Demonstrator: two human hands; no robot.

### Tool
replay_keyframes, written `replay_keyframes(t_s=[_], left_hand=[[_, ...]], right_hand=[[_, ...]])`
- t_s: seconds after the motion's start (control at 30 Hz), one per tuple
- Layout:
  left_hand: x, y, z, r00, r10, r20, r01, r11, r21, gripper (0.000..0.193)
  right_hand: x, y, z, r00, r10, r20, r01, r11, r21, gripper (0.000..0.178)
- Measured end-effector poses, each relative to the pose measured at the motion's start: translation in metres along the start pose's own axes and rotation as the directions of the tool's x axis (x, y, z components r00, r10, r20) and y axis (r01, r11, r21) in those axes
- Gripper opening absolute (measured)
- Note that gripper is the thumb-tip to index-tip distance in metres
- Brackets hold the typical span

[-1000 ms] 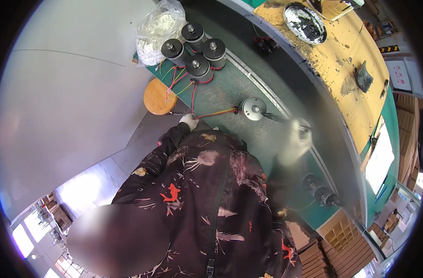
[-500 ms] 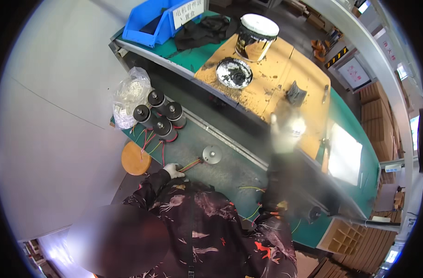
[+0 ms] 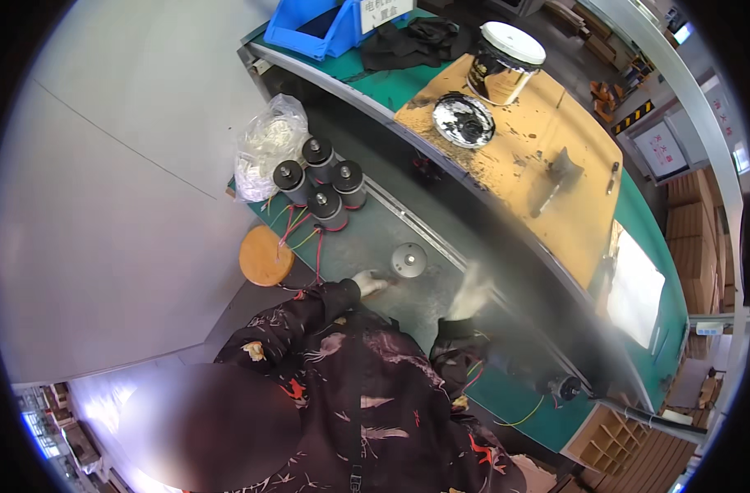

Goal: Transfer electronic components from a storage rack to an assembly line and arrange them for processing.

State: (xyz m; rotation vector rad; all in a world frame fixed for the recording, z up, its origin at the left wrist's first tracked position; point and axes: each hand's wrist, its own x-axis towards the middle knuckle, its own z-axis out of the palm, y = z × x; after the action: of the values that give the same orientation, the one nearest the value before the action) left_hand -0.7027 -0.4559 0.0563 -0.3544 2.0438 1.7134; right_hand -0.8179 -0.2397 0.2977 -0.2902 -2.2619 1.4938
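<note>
A motor [image 3: 408, 260] with a round silver end face and a short central shaft stands on the lower green table. Just left of it is my gloved left hand [image 3: 370, 283], fingers drawn together where the motor's wires come out; they cover most of those wires. My right hand [image 3: 471, 293], also pale-gloved, hangs right of the motor, apart from it. Motion smears its fingers. On the black-smeared yellow board [image 3: 523, 123] lies a scraper [image 3: 560, 177] with a grey blade. A lid [image 3: 463, 121] with black paste and a white-topped bucket [image 3: 506, 64] are farther back.
Several motors [image 3: 327, 207] with coloured wires cluster at left, beside a clear plastic bag [image 3: 270, 148] and a round wooden stool [image 3: 266, 256]. Another motor [image 3: 565, 388] lies at right. The raised table edge [image 3: 547, 238] runs across. A blue bin [image 3: 309, 29] stands far left.
My right hand has come back from beside the scraper to the lower table. My left hand has moved closer to the motor. The whole view has shifted.
</note>
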Motion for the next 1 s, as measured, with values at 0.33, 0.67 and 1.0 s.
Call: replay_keyframes(t_s=[0.33,0.67,1.0], left_hand=[[-0.051,0.059,-0.135,0.879,-0.476,-0.014,-0.023,-0.013,-1.000,0.079],[0.004,0.062,-0.226,0.783,-0.481,0.394,0.312,-0.244,-0.918,0.055],[0.000,0.035,-0.214,0.667,-0.552,0.500,0.724,0.324,-0.609,0.053]], right_hand=[[-0.085,0.137,0.113,0.072,0.504,0.861,-0.780,-0.509,0.364,0.048],[-0.213,0.116,0.137,0.418,0.854,0.310,-0.465,-0.092,0.880,0.060],[-0.395,0.078,0.025,0.667,0.742,-0.066,0.135,-0.033,0.990,0.059]])
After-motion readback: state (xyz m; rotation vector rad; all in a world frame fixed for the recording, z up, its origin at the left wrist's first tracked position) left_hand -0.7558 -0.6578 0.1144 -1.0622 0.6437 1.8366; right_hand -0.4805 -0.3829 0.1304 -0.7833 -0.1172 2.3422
